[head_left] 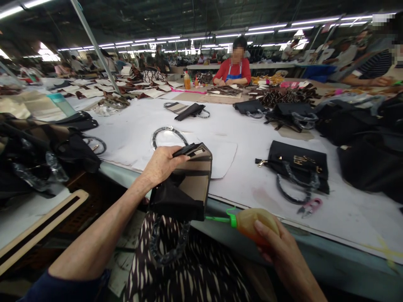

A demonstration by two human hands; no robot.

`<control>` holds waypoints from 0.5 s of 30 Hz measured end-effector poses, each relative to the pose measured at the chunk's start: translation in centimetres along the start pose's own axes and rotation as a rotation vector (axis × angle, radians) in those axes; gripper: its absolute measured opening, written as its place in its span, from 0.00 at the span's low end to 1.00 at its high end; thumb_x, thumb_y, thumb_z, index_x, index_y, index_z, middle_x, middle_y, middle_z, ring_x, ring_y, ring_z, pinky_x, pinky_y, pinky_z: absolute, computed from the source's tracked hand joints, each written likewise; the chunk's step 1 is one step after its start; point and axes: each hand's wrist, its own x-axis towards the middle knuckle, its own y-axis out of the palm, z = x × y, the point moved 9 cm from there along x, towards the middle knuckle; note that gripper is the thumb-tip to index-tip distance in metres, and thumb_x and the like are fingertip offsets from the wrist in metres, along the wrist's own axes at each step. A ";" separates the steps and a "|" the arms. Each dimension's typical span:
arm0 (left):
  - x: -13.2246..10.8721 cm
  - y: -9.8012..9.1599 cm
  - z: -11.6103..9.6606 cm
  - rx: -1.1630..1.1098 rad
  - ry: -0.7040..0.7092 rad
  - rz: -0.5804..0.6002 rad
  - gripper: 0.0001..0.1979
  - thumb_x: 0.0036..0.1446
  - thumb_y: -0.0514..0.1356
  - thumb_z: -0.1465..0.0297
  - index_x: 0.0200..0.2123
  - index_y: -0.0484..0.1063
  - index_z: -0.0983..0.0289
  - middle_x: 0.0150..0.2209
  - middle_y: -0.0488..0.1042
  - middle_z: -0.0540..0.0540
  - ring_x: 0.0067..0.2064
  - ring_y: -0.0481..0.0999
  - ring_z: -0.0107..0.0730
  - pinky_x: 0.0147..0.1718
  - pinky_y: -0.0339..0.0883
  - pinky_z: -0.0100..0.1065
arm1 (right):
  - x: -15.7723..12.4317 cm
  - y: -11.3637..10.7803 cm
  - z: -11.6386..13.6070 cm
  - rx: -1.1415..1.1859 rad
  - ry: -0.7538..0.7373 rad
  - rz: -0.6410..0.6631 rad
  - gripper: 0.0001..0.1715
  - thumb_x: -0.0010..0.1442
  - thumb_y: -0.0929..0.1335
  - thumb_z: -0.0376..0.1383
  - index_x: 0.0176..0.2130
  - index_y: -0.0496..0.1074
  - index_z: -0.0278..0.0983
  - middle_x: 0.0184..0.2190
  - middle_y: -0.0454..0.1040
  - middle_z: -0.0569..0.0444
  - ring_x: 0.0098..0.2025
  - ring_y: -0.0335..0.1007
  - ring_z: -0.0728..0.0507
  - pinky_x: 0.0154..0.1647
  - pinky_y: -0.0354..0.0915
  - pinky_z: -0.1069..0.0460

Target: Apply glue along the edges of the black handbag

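Note:
My left hand (163,165) grips the upper edge of a small black and beige handbag (192,184), thumb on top. The bag hangs over the table's front edge, above my lap. One plastic-wrapped handle (168,130) loops up behind it on the table; another (170,251) dangles below. In my right hand (273,239) is a squeeze bottle (256,222) of amber liquid, fingers wrapped round it. Its green nozzle points left, with the tip at the bag's lower right edge; whether it touches I cannot tell.
On the white-covered table (242,188), a black handbag (297,163) lies at right beside pink thread snips (310,207). Black bags (371,159) are heaped far right, more bags (31,155) at left. Across the table sits a person in red (233,71) near piles of brown pieces (289,94).

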 end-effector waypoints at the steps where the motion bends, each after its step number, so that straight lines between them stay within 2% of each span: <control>1: 0.1 0.0 0.2 -0.012 -0.006 0.003 0.16 0.52 0.55 0.59 0.30 0.73 0.66 0.19 0.58 0.45 0.24 0.56 0.24 0.21 0.49 0.26 | 0.1 0.0 -0.1 0.016 0.008 0.000 0.26 0.50 0.69 0.53 0.43 0.66 0.40 0.23 0.63 0.59 0.19 0.56 0.51 0.16 0.48 0.59; 4: 0.4 0.0 1.0 -0.042 -0.030 0.003 0.17 0.51 0.55 0.57 0.31 0.73 0.66 0.19 0.58 0.45 0.23 0.56 0.24 0.21 0.49 0.26 | 0.4 0.3 0.0 0.066 -0.002 0.001 0.27 0.49 0.70 0.52 0.42 0.66 0.38 0.23 0.64 0.58 0.19 0.56 0.52 0.15 0.48 0.59; 8: 0.5 -0.3 1.7 -0.089 -0.051 -0.013 0.17 0.50 0.56 0.57 0.30 0.73 0.66 0.19 0.58 0.45 0.23 0.56 0.24 0.21 0.48 0.27 | 0.5 1.6 0.0 0.124 -0.001 0.065 0.28 0.49 0.71 0.51 0.43 0.67 0.36 0.21 0.63 0.60 0.18 0.56 0.54 0.15 0.47 0.61; 10: 0.5 -0.4 2.0 -0.118 -0.068 -0.014 0.17 0.50 0.57 0.57 0.30 0.73 0.66 0.19 0.58 0.45 0.23 0.56 0.24 0.21 0.48 0.27 | 0.3 2.2 -0.4 0.246 0.073 0.106 0.28 0.49 0.72 0.49 0.44 0.68 0.36 0.20 0.64 0.60 0.17 0.55 0.55 0.14 0.46 0.63; 12: 0.5 -0.6 2.2 -0.145 -0.083 -0.015 0.16 0.50 0.57 0.57 0.31 0.73 0.66 0.19 0.58 0.45 0.23 0.56 0.23 0.21 0.49 0.26 | -0.2 3.2 -0.4 0.461 0.193 0.192 0.29 0.46 0.74 0.48 0.43 0.68 0.34 0.22 0.67 0.56 0.16 0.54 0.56 0.12 0.45 0.64; 15: 0.5 -1.0 2.3 -0.167 -0.086 -0.016 0.16 0.49 0.58 0.58 0.31 0.72 0.66 0.19 0.58 0.44 0.22 0.56 0.23 0.20 0.48 0.26 | -1.6 4.7 2.1 0.751 0.334 0.396 0.28 0.41 0.77 0.40 0.38 0.70 0.29 0.28 0.71 0.47 0.15 0.50 0.60 0.09 0.45 0.66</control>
